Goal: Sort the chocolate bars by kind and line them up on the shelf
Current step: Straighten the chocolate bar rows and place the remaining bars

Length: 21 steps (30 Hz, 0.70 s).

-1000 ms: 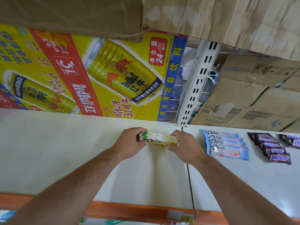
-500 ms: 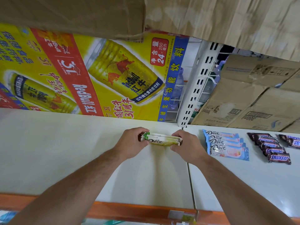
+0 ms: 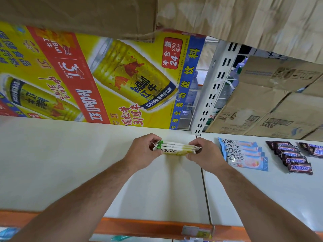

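Shelf (image 3: pixel 70 163), white, with an orange front lip (image 3: pixel 139 226): contents as you had them.

1. Yellow Dove bars (image 3: pixel 176 149): three counted, stacked flat in one bundle and overlapping, at the middle of the shelf just left of the seam between the two shelf boards. Your left hand (image 3: pixel 142 153) gripped the bundle's left end and your right hand (image 3: pixel 204 153) its right end. The fingers (image 3: pixel 154 138) of both hands were curled narrowly round the wrapper ends. Whether the bundle touched the shelf, you could not tell.

2. Blue Dove bars (image 3: pixel 244 155): four counted, overlapping in one row on the shelf, near your right hand but apart from it.

3. Snickers bars (image 3: pixel 295 158): five counted in one overlapping row, just right of the blue ones. A second group (image 3: pixel 312 149) lay at the frame's edge, cut off, so its count was not readable.

4. Red Bull poster (image 3: pixel 104 75): one, upside down at the back of the shelf, with two cans pictured.

5. Cardboard boxes (image 3: pixel 271 102): several stacked behind the right-hand rows.

6. Price tag (image 3: pixel 197 231): one, on the front lip.
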Tool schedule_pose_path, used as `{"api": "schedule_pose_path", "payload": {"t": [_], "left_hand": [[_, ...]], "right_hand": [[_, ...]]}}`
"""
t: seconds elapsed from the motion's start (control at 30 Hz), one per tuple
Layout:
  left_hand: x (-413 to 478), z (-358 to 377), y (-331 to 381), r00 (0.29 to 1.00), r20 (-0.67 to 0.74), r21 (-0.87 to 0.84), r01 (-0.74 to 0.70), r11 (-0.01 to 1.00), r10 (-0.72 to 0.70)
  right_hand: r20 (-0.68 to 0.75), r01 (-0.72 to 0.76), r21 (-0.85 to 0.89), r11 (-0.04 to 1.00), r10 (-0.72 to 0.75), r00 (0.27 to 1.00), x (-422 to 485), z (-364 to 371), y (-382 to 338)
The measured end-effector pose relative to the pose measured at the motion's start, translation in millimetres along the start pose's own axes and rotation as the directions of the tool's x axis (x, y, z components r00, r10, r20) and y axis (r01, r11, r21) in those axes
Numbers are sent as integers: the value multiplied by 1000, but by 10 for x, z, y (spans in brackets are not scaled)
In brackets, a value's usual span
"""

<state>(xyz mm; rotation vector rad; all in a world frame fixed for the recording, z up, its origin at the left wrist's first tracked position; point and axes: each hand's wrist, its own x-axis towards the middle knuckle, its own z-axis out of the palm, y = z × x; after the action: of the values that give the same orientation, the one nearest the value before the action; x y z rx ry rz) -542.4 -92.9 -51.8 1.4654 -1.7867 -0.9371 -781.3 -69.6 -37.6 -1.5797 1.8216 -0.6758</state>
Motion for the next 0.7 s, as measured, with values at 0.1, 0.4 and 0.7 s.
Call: {"api": "schedule_pose_path", "payload": {"t": [0.1, 0.4, 0.7], "left_hand": [[3, -17, 8, 1000, -6, -10, 4, 1000, -4], [27, -23, 0, 1000, 12, 19, 8, 1000, -9], [72, 6, -34, 999, 22, 89, -43, 995, 42]], "right_hand": [[16, 31, -28, 999, -31, 999, 3, -2, -3], [22, 16, -14, 1000, -16, 1000, 40, -8, 9], [21, 14, -14, 1000, -14, 1000, 62, 1, 30]]}}
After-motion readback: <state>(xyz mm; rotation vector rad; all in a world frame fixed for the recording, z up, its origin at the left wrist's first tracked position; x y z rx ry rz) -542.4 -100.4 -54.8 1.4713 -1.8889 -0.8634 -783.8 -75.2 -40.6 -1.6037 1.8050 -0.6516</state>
